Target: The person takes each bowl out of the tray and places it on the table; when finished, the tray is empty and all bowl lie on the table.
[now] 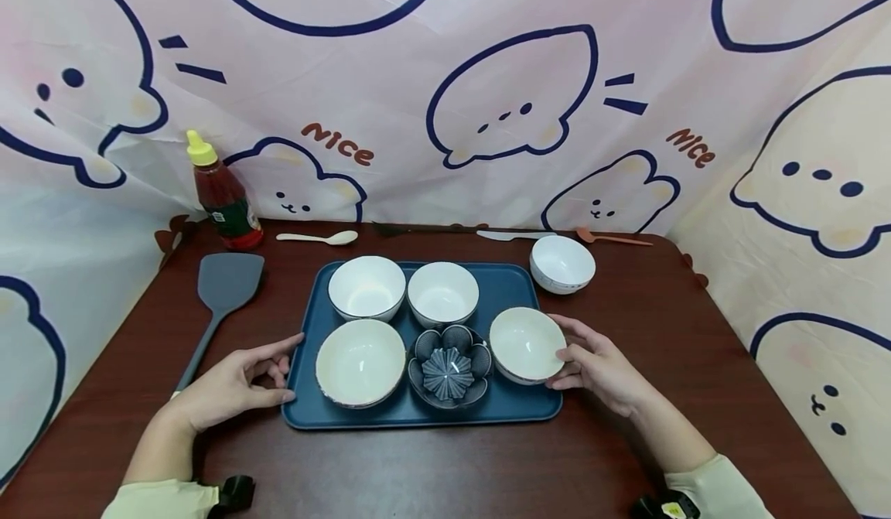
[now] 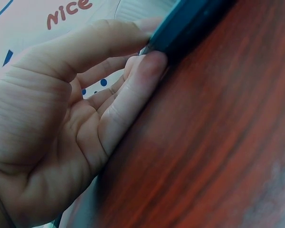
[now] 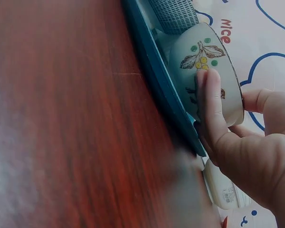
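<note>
On the table lies a blue rectangular tray (image 1: 501,279) carrying several bowls. My left hand (image 1: 240,384) is at its left rim, with fingertips on the edge; in the left wrist view, the digits of that hand (image 2: 80,99) meet at the tray's edge (image 2: 185,28). At the tray's right end, my right hand (image 1: 599,364) grips a cream bowl (image 1: 527,343) by its side and rim. The right wrist view shows leaves and yellow berries on this bowl (image 3: 199,57). Beside it is a dark flower-shaped bowl (image 1: 448,372). A larger cream bowl (image 1: 360,363) sits front left.
Two white bowls (image 1: 366,287) fill the tray's back left. Off the tray stands a white bowl (image 1: 562,265) at back right. A grey spatula (image 1: 230,283) and a red sauce bottle (image 1: 226,202) are at left. A spoon (image 1: 320,237), knife (image 1: 515,235) and orange utensil (image 1: 612,237) line the back.
</note>
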`<state>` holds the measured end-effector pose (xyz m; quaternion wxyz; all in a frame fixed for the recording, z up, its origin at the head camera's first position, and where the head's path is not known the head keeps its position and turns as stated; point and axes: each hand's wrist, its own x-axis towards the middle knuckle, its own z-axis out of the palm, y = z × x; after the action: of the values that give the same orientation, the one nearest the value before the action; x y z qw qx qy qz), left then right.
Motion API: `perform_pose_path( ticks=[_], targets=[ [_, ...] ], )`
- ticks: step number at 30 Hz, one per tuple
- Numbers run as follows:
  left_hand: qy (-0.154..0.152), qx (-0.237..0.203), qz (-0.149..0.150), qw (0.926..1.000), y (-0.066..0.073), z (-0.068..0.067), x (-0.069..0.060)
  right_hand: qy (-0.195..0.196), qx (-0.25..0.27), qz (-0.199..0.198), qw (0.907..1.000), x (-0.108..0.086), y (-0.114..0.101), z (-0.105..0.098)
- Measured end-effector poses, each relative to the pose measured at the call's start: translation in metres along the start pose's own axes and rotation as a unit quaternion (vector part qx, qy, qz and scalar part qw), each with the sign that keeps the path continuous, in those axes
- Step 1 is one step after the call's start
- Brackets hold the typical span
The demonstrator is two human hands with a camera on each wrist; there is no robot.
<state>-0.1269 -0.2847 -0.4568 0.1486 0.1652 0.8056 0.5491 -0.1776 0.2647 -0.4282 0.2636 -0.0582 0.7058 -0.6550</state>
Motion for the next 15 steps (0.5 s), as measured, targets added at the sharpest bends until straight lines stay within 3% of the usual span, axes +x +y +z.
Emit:
perform_pose_path(
  ticks=[9, 15],
  targets=[
    [0.0, -0.007, -0.005, 1.0, 0.0008, 0.0, -0.0004, 0.005, 0.01, 0.01, 0.9999, -0.0041, -0.0035, -0.0009],
    [-0.003, -0.01, -0.007, 0.9999, 0.0007, 0.0003, 0.0005, 0.017, -0.004, -0.006, 0.9998, -0.0093, -0.009, -0.0082]
  ],
)
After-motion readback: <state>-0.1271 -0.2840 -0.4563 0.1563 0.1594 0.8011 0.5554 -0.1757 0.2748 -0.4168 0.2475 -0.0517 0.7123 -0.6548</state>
